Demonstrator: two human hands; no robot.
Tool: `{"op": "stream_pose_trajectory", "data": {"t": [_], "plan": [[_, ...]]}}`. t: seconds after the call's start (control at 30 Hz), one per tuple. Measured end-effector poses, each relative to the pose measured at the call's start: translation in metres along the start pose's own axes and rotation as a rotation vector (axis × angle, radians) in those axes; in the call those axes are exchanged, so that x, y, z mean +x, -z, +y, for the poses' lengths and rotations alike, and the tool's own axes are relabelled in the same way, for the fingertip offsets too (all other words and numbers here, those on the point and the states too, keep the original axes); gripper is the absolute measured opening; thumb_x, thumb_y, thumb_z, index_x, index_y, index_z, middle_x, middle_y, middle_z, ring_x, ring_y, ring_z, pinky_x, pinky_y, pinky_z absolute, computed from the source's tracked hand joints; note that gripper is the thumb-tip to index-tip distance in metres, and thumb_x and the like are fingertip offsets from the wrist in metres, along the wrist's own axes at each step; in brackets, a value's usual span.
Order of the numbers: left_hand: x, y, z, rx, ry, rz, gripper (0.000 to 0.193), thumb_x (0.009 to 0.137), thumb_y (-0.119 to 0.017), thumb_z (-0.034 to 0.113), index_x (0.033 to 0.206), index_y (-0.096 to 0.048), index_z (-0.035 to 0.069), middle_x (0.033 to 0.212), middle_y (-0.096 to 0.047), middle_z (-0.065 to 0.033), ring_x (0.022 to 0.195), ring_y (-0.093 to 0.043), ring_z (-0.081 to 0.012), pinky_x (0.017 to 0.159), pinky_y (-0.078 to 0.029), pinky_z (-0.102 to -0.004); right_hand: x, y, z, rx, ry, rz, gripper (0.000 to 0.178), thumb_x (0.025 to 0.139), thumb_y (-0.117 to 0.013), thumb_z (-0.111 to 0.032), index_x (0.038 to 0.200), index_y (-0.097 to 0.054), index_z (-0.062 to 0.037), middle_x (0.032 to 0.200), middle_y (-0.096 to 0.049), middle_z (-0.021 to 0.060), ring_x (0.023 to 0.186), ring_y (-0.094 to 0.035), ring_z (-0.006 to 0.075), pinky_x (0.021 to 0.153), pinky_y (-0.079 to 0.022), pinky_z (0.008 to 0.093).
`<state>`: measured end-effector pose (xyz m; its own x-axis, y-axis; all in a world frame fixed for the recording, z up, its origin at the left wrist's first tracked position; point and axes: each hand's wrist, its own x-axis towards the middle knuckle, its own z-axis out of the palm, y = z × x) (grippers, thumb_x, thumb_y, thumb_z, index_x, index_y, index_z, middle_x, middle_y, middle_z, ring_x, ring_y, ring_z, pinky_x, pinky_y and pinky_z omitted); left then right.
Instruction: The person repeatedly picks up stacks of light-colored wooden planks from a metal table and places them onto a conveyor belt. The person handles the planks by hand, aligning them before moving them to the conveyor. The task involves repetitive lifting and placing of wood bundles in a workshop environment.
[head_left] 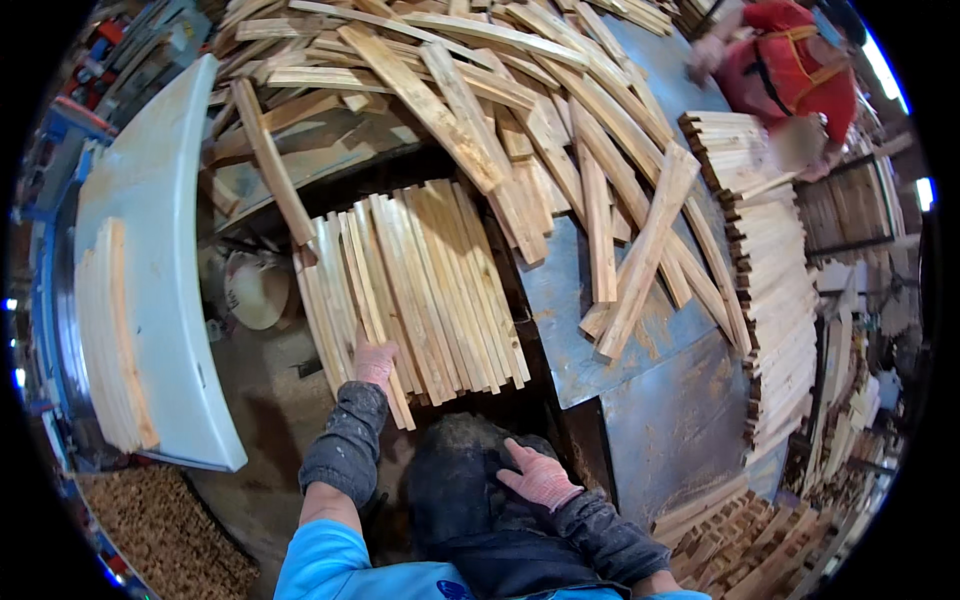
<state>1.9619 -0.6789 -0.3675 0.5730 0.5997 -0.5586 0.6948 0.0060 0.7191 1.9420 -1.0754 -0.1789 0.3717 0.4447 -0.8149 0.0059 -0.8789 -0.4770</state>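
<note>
My left hand point(375, 363), in a pinkish glove, is closed on a long wooden strip point(357, 270) at the near left of a row. That strip juts toward me past the others. Beside it, a row of pale wooden strips point(440, 290) lies side by side, pointing away from me. My right hand point(540, 477), gloved alike, is over my dark-clad lap with its fingers apart and nothing in it. Grey sleeve covers reach over both forearms.
A big heap of loose strips point(500, 100) covers the far metal table point(670, 430). On the left, a pale blue machine table point(180, 330) carries several strips point(105, 340). A long stack point(765, 290) runs along the right, with a person in red point(800, 75) behind it. Wood chips point(165, 530) lie lower left.
</note>
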Motion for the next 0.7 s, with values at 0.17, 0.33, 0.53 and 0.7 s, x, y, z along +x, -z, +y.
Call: {"op": "stream_pose_trajectory", "data": {"t": [0.17, 0.33, 0.53, 0.7], "plan": [[0.046, -0.019, -0.014, 0.362, -0.204, -0.272, 0.059, 0.094, -0.074, 0.025, 0.142, -0.063, -0.007, 0.125, -0.074, -0.0223, 0.113, -0.07, -0.0346, 0.105, -0.054, -0.0459, -0.031, -0.023, 0.027, 0.185, -0.114, 0.077, 0.078, 0.103, -0.064, -0.047, 0.165, -0.041, -0.0073, 0.15, -0.062, 0.0244, 0.137, -0.059, 0.0431, 0.113, -0.049, 0.0485], [0.051, -0.028, -0.012, 0.254, -0.128, -0.234, 0.081, 0.102, -0.073, 0.04, 0.158, -0.045, -0.012, 0.158, -0.055, -0.0281, 0.145, -0.054, -0.0374, 0.124, -0.039, -0.0426, -0.037, -0.022, 0.055, 0.358, -0.164, 0.206, 0.078, 0.101, -0.066, -0.044, 0.164, -0.044, -0.0032, 0.15, -0.062, 0.0272, 0.138, -0.06, 0.0431, 0.115, -0.048, 0.0477], [-0.023, -0.062, 0.083, 0.081, -0.076, -0.027, 0.068, 0.105, -0.069, 0.032, 0.16, -0.043, 0.0, 0.157, -0.05, -0.0227, 0.141, -0.052, -0.0351, 0.118, -0.046, -0.0435, -0.069, -0.017, 0.109, 0.584, -0.268, 0.443, 0.077, 0.099, -0.067, -0.044, 0.161, -0.048, -0.0028, 0.145, -0.066, 0.0272, 0.135, -0.063, 0.0423, 0.113, -0.05, 0.047], [-0.134, -0.181, 0.153, 0.212, -0.465, -0.484, 0.051, 0.103, -0.07, 0.018, 0.15, -0.058, 0.002, 0.135, -0.065, -0.0148, 0.127, -0.061, -0.0286, 0.112, -0.049, -0.0422, -0.115, 0.003, 0.199, 0.93, -0.36, 0.52, 0.077, 0.101, -0.067, -0.041, 0.163, -0.045, -0.0003, 0.153, -0.061, 0.0259, 0.142, -0.059, 0.0382, 0.12, -0.045, 0.0419]]}}
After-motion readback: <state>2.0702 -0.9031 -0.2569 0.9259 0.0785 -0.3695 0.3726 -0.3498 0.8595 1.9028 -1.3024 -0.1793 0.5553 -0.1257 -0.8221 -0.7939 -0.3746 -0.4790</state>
